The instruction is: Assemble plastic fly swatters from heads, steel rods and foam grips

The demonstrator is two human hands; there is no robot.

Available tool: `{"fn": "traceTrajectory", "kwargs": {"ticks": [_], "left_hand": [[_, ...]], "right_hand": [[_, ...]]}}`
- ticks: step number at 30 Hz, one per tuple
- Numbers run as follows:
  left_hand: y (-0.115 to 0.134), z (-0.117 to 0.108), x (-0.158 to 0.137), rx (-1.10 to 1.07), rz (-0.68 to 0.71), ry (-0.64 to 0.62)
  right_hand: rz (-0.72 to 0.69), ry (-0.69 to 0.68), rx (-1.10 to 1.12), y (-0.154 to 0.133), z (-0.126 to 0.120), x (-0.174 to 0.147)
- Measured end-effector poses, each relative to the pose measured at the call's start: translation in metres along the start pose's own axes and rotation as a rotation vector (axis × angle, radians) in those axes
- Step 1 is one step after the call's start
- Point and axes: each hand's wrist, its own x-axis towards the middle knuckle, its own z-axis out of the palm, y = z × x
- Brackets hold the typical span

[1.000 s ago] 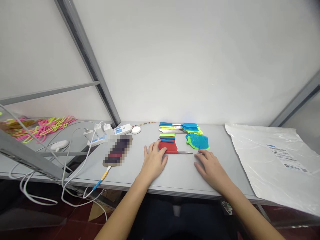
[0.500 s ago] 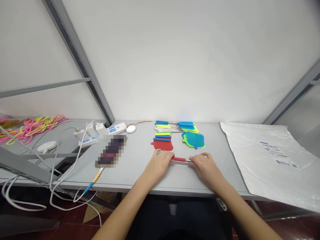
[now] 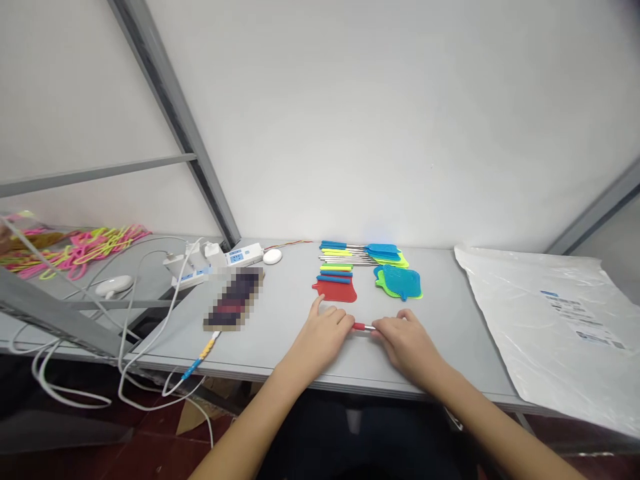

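Observation:
My left hand (image 3: 324, 335) is closed around a red handle (image 3: 359, 327), with one finger stretched out away from the grip. My right hand (image 3: 407, 340) pinches the thin metal rod (image 3: 370, 328) that enters the handle's right end. Only a short stretch of handle and rod shows between the hands. Just beyond them lies a red fly swatter head (image 3: 337, 291), with blue handles (image 3: 334, 279) and green-yellow ones (image 3: 336, 268) along its far side. To its right, blue and green swatter heads (image 3: 400, 281) overlap in a pile.
Fly swatters with metal rods (image 3: 350, 257) lie along the wall. A phone (image 3: 233, 300), blurred, and a power strip (image 3: 245, 255) with cables sit left. A white plastic package (image 3: 545, 333) covers the right side. Pink and yellow loops (image 3: 100, 247) lie far left.
My hands have come closer together, and less of the red handle shows between them. A finger of my left hand now sticks out. The whole view has shifted slightly.

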Motion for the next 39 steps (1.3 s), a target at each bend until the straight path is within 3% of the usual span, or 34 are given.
{"fn": "traceTrajectory", "kwargs": {"ticks": [5, 12, 16, 22, 26, 33, 39], "left_hand": [[-0.007, -0.004, -0.003, 0.004, -0.106, -0.009], [-0.061, -0.022, 0.001, 0.052, -0.413, -0.030], [-0.075, -0.023, 0.017, -0.019, -0.327, -0.091], [-0.069, -0.005, 0.025, -0.090, -0.201, -0.148], [-0.060, -0.007, 0.021, -0.158, -0.122, -0.199], [-0.041, -0.006, 0.019, -0.256, -0.014, -0.180], [-0.045, -0.003, 0.017, -0.195, -0.035, -0.127]], "right_hand": [[-0.054, -0.045, -0.004, -0.010, 0.004, 0.036], [0.081, -0.037, 0.131, 0.017, 0.016, 0.081], [0.067, -0.040, 0.070, 0.035, 0.028, 0.112], [-0.029, -0.098, 0.029, 0.050, 0.041, 0.140], [-0.035, -0.098, 0.038, 0.054, 0.045, 0.141], [0.024, -0.077, 0.013, 0.052, 0.045, 0.142], [0.022, -0.037, 0.090, 0.042, 0.022, 0.123]]}}
